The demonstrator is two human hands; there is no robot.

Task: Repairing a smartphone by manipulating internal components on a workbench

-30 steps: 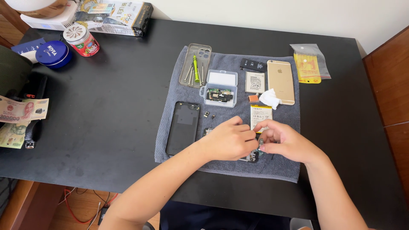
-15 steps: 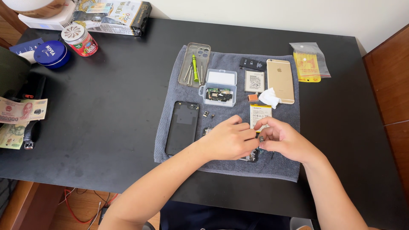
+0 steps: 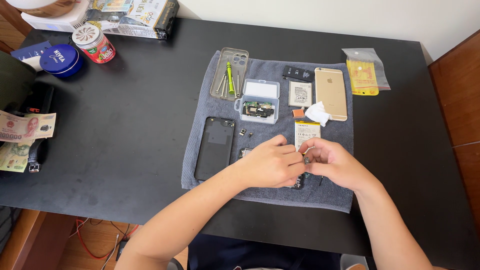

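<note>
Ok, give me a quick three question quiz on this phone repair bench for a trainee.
1. True or false: the gold phone lies on the grey towel.
2. What lies right of the towel on the black table? A) a clear bag with a yellow insert B) a blue tin C) banknotes
3. What is pinched between the left hand and the right hand?

Key
1. True; it lies at the towel's far right.
2. A, the clear bag; the tin and banknotes are at the left.
3. A small dark part, too small to identify, held over an opened phone.
</note>
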